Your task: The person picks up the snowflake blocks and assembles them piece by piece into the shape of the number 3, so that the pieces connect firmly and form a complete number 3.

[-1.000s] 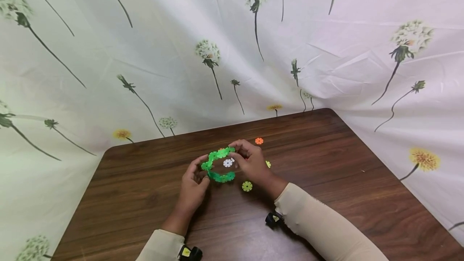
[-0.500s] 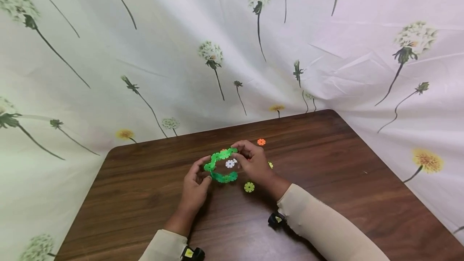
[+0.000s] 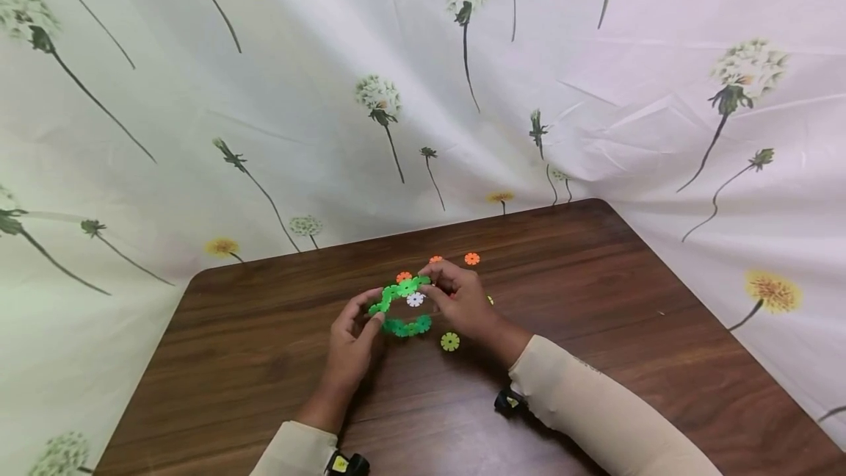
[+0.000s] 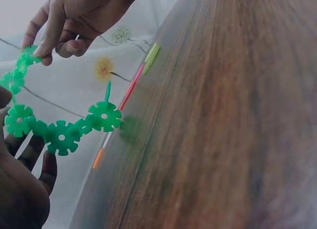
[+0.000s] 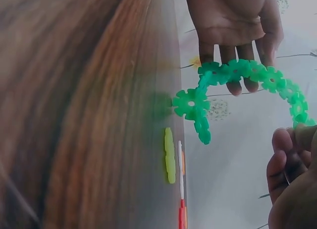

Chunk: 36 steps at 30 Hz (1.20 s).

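A curved green chain of snap-together flower discs hangs just above the brown table between both hands. My left hand pinches its left bend, thumb and fingertips on the discs. My right hand pinches the upper right end. In the left wrist view the green chain arcs from my left hand up to the right hand. The right wrist view shows the green chain with a loose tail drooping toward the table; the left hand is behind it and the right hand is near.
Loose discs lie around the hands: a white one inside the arc, orange ones behind, a yellow-green one in front. A dandelion-print cloth hangs close behind the table and to its right.
Both hands and the chain have sunk slightly toward the table, uncovering two orange discs behind them. The grips are unchanged.
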### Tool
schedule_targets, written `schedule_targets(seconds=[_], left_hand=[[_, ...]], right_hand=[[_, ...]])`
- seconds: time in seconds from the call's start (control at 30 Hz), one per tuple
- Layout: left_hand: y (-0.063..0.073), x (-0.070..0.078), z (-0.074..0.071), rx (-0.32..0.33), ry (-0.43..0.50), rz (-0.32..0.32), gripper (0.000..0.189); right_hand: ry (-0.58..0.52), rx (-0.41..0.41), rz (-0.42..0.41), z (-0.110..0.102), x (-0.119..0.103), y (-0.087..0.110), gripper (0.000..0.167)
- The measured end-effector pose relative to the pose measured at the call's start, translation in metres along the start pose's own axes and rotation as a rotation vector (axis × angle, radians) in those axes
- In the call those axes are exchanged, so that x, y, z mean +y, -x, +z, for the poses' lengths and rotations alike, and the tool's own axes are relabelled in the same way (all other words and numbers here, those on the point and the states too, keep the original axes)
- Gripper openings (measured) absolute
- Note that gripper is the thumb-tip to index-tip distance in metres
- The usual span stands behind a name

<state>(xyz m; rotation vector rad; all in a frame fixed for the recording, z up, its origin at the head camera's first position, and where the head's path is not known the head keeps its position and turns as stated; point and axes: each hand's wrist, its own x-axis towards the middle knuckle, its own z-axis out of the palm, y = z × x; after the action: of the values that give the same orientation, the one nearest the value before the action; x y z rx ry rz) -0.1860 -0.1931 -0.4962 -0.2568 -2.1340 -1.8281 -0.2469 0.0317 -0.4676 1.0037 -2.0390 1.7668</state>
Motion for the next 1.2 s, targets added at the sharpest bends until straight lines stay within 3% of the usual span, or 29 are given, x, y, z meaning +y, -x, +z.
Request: schedule_targets(seconds=[0.57, 0.9, 1.2], left_hand=[[0.002, 0.0026, -0.0006, -0.01, -0.017, 0.022, 0.035], [0.0012, 0.0043, 0.0036, -0.034, -0.054, 0.122, 0.04], [-0.0005, 0.0048, 0.0069, 0.037, -0.082, 0.111, 0.04]], right_hand=[[0.018, -0.048, 0.011, 0.0056, -0.0014, 0.0087, 0.02], [0.031, -0.067, -0.007, 0.0057, -0.0035, 0.0096, 0.023], [0.039, -0.169, -0.087, 0.0046, -0.0001, 0.009, 0.035]])
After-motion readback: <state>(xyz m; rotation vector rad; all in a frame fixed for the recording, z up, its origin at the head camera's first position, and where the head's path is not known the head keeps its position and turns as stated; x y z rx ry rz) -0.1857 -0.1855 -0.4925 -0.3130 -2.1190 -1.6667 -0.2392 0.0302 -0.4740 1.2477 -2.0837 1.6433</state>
